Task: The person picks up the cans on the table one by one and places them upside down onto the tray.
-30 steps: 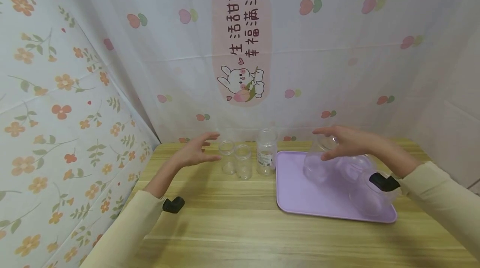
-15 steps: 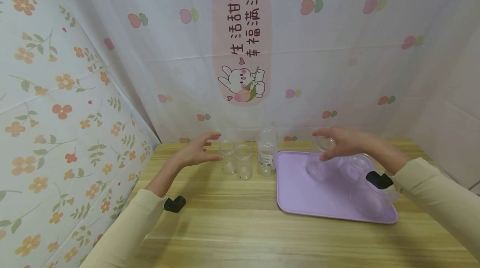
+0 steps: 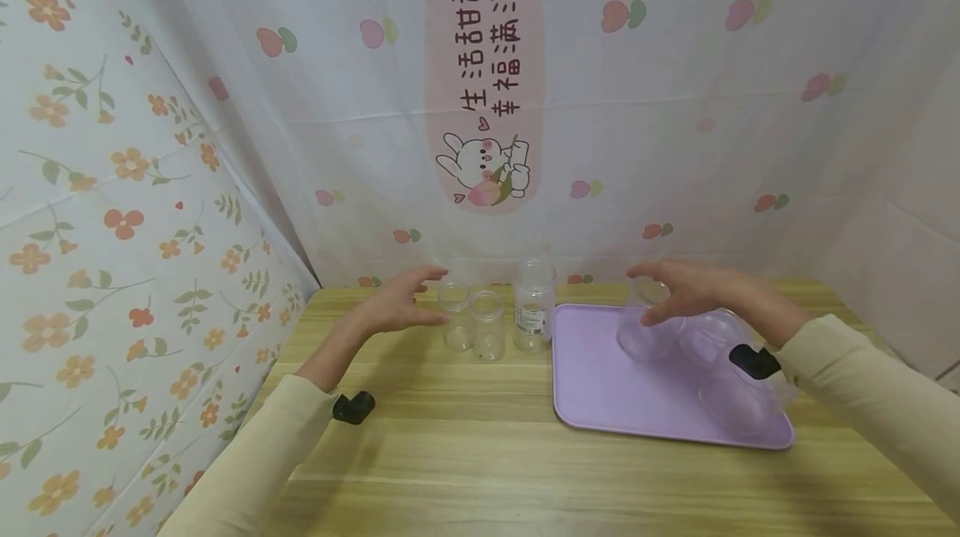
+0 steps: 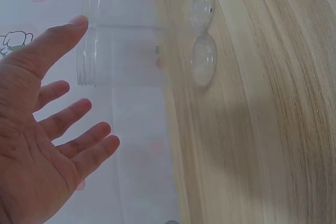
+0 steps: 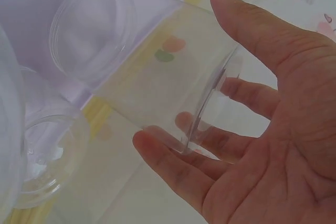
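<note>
In the head view, my right hand (image 3: 693,291) reaches over the purple tray (image 3: 600,395), its thumb and fingers around the upper end of a large clear plastic jar (image 3: 641,333). The right wrist view has the thumb on one side of this jar (image 5: 157,72) and fingers on the other, some seen through its wall. My left hand (image 3: 397,303) hovers left of two small clear jars (image 3: 456,328), fingers spread and loosely bent. From the left wrist, its palm (image 4: 31,150) shows bare, with the jars' round bases (image 4: 203,60) on the table beyond.
A labelled clear jar (image 3: 531,320) stands between the small jars and the tray, with another clear rim above it. More large clear containers (image 3: 735,399) lie on the tray's right side. A printed curtain (image 3: 337,145) hangs behind the wooden table (image 3: 465,454).
The large jar's lower end has shifted slightly right on the tray, and the jar leans less. My right hand has dipped slightly. The left hand has drifted a little right, towards the small jars.
</note>
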The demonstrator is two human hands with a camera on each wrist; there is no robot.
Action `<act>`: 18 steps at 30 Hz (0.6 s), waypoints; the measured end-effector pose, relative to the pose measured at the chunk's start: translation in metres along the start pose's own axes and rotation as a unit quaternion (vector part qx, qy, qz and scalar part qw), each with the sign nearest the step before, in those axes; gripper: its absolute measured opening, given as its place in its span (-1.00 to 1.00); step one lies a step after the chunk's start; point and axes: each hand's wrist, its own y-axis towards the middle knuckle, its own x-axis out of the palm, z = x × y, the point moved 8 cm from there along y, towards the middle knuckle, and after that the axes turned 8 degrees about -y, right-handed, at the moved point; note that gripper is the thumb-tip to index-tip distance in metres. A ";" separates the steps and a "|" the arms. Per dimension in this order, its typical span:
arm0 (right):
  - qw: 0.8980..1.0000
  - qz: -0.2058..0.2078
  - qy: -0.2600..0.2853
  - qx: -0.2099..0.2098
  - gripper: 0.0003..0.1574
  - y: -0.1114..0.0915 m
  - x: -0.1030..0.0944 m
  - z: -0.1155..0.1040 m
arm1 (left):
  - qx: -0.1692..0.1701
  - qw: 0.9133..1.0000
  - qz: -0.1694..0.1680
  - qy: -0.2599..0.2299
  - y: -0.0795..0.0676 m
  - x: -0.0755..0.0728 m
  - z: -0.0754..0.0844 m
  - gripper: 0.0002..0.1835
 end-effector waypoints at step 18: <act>0.998 -0.033 0.013 0.045 0.13 -0.001 0.010 0.013 | 0.002 0.999 -0.035 0.039 0.007 0.016 0.007 -0.06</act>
